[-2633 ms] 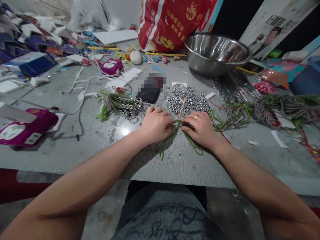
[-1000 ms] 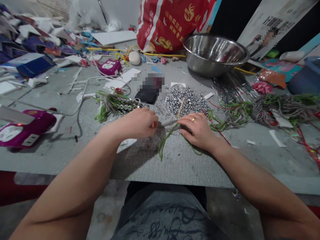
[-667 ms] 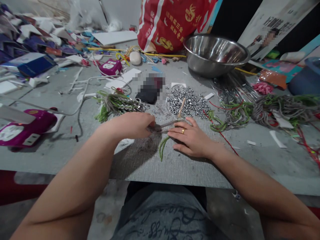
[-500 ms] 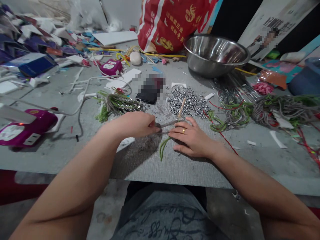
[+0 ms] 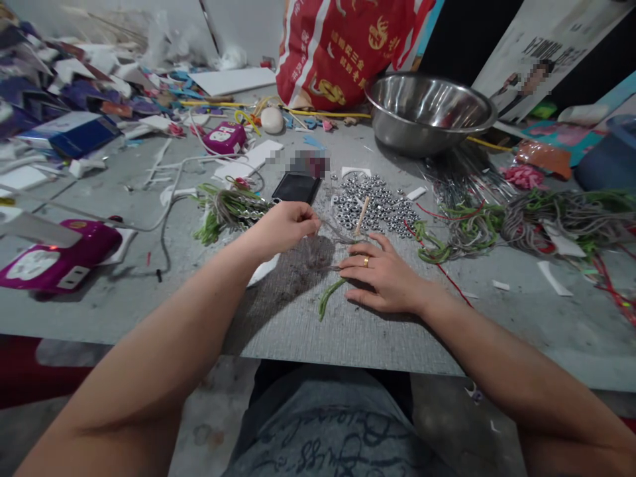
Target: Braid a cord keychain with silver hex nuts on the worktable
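Note:
My left hand (image 5: 293, 224) is closed in a pinch on a thin grey cord (image 5: 334, 229), slightly above the table. The cord runs from its fingertips to my right hand (image 5: 380, 275), which lies with fingers spread and stretched out, pressing the cord onto the table. Green cord ends (image 5: 328, 298) stick out from under the right fingers. Just beyond the right hand, a small wooden stick (image 5: 362, 215) leans among many silver beads (image 5: 377, 199). A bundle of green and grey cords with silver beads (image 5: 231, 205) lies behind the left hand.
A steel bowl (image 5: 432, 109) and a red bag (image 5: 330, 56) stand at the back. More cord bundles (image 5: 551, 222) lie at right. A black phone-like object (image 5: 298, 189) lies near the beads. Purple power sockets (image 5: 62, 255) with cables are at left, before piled scraps (image 5: 74, 73).
My left hand has lifted a little and turned, its fingers now pinching the grey cord, which has opened into a wider loop. The right hand has stayed in place.

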A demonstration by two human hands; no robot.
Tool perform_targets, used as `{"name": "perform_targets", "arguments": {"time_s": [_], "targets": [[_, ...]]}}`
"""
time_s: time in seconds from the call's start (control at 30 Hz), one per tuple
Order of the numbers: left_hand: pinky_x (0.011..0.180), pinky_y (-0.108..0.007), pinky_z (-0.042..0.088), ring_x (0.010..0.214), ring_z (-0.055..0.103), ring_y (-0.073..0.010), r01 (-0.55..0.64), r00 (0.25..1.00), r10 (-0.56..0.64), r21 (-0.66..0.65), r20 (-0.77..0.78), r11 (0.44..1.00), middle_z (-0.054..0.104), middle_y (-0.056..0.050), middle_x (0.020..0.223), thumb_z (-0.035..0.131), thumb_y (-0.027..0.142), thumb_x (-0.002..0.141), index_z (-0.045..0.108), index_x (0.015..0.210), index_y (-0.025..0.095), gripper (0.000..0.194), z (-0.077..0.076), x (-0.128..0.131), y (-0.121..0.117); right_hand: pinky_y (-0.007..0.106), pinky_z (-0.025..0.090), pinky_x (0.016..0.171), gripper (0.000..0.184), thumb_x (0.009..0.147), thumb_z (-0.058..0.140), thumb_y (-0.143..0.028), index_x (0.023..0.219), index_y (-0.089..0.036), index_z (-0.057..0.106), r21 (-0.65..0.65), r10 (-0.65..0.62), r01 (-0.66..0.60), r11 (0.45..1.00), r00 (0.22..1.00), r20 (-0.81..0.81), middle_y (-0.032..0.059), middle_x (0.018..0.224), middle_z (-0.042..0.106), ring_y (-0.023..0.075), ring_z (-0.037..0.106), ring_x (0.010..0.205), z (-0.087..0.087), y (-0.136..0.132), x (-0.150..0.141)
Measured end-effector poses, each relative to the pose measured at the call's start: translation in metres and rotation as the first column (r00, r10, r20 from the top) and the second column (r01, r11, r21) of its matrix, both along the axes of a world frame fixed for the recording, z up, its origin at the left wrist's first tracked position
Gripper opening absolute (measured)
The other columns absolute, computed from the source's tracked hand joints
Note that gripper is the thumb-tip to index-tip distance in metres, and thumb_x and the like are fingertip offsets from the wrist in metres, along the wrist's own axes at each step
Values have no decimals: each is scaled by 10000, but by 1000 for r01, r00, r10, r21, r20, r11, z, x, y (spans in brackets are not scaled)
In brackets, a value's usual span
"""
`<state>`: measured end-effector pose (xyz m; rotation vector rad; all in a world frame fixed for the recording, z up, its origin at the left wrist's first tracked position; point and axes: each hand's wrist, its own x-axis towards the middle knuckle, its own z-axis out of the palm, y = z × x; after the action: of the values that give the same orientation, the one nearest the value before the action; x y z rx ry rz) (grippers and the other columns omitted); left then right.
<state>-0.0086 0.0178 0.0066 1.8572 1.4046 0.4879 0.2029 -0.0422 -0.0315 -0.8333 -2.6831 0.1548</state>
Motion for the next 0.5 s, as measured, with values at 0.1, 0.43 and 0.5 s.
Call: {"name": "perform_targets", "arguments": {"time_s": [0.1, 0.43, 0.5], "targets": [[386, -200, 247, 376, 350, -44, -42, 906, 165, -307, 389, 951, 505, 38, 557, 516, 223, 775, 485, 638, 162, 153, -5, 9, -4, 498, 185, 994, 251, 828, 536, -372, 984, -214, 652, 1, 9, -9, 1000, 1000, -6, 42, 1038, 684, 242, 497, 1085, -1, 0, -1], [360, -165, 335, 370, 415, -30, 94, 723, 322, -550, 610, 830, 549, 29, 550, 493, 181, 857, 473, 651, 160, 208, -9, 26, -18, 359, 324, 800, 437, 810, 431, -628, 818, -214, 571, 48, -355, 393, 918, 872, -336, 29, 786, 658, 197, 561, 794, -4, 4, 3], [365, -160, 350, 378, 424, -29, 91, 733, 318, -550, 601, 830, 553, 29, 561, 500, 190, 861, 469, 665, 163, 200, -10, 27, -18, 350, 313, 796, 484, 790, 426, -663, 912, -212, 553, 32, -389, 425, 905, 854, -345, 24, 799, 660, 191, 566, 772, -5, 3, 3]]}}
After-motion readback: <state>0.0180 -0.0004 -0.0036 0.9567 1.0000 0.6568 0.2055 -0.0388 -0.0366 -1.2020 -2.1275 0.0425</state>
